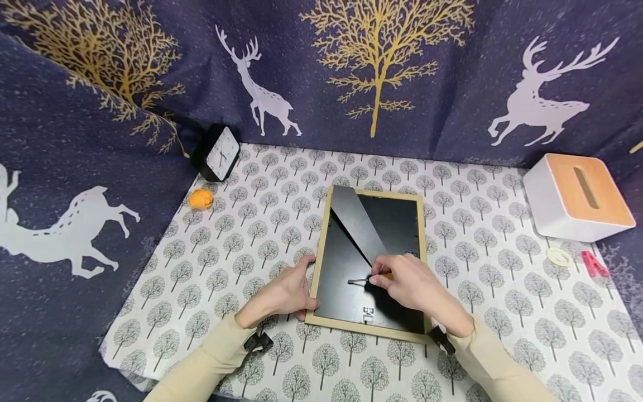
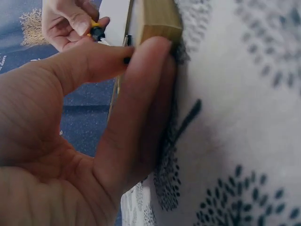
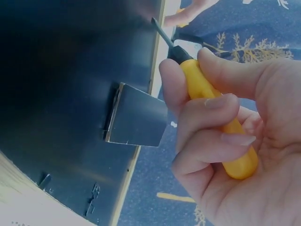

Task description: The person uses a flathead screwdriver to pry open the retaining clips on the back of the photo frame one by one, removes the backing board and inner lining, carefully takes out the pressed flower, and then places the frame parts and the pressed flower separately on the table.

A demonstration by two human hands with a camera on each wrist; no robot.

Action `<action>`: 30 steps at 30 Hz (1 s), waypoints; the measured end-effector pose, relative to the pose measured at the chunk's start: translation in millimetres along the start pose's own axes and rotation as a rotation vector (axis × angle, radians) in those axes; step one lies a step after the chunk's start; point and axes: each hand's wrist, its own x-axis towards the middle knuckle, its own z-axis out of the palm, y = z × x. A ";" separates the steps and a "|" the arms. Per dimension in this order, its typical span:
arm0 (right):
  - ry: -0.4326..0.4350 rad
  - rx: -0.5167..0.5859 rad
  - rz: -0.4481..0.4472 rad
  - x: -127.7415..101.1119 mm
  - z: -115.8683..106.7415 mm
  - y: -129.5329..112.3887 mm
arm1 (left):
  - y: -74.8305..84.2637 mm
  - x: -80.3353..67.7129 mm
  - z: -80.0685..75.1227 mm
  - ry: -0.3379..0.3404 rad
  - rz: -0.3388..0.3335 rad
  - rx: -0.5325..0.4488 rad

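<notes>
A picture frame with a light wood border and a black backing board lies face down on the table. My left hand grips its left edge near the lower corner, thumb over the border and fingers along the side. In my right hand is a screwdriver with a yellow handle, fingers curled round it. Its dark shaft points left above the board. A folding stand leg lies slantwise across the backing, its lower end behind my right hand. A small metal hanger sits near the bottom edge.
A black clock and an orange crumpled ball stand at the back left. On the right are a white tissue box with a wooden lid, a pale yellow ring-like piece and a red letter A. Patterned cloth hangs behind.
</notes>
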 end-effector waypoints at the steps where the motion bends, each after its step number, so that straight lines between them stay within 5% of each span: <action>1: 0.004 0.007 -0.001 0.9 -0.3 0.4 | -0.8 0.2 0.2 0.001 -0.002 0.001; 16: 0.044 0.080 -0.004 40.4 -10.5 11.7 | -8.8 12.1 -7.6 0.007 0.042 -0.100; 30: -0.028 0.100 0.031 80.3 -13.8 19.5 | 13.6 64.5 -36.4 0.108 0.025 -0.068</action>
